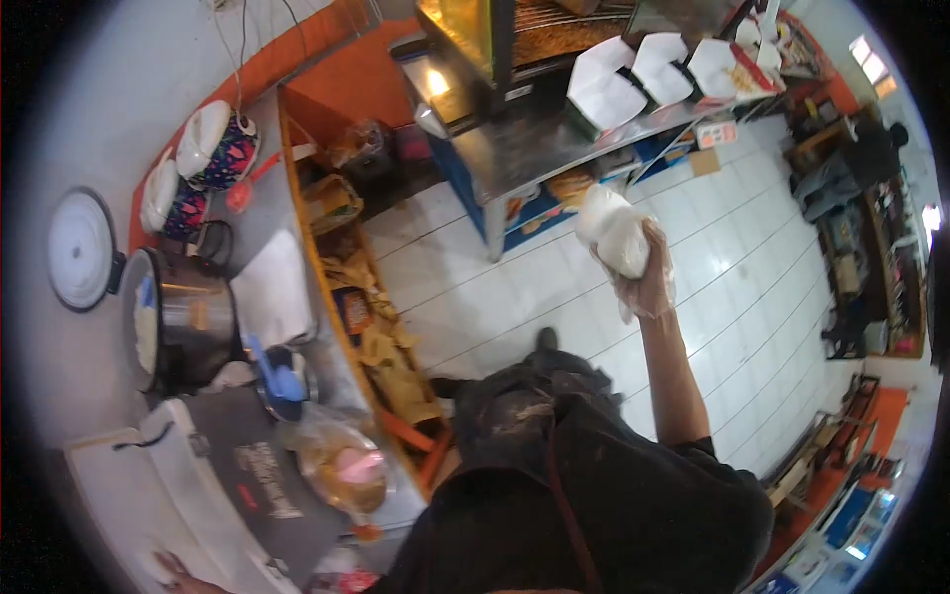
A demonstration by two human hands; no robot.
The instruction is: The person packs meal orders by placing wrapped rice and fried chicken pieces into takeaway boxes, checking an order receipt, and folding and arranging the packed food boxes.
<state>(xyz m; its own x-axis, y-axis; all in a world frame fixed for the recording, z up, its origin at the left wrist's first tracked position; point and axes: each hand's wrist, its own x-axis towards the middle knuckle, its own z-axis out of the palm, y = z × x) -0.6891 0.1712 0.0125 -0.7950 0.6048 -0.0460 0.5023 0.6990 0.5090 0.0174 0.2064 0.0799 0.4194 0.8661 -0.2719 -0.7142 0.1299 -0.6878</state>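
Out over the tiled floor, my right hand (pixel 650 282) grips a white packet (pixel 616 233). Thin clear plastic hangs loosely around the hand and wrist. At the lower left edge, part of my left hand (pixel 176 574) shows with its fingers stretched out. It lies against the white inside of a grey cooler box (pixel 129 485), whose dark side carries printed lettering. Beside the box sits a clear plastic bag (pixel 341 465) with brownish contents and something pink on top. A blue-handled scoop (pixel 282 376) rests in a small container behind that bag.
Open white cartons (pixel 606 84) line the metal counter (pixel 515 158) below a lit display case (pixel 554 40). On the left worktop stand a large rice cooker (pixel 188 317), its round lid (pixel 81 247) and two patterned pots (pixel 218 148). A person (pixel 871 148) is at the far right shelves.
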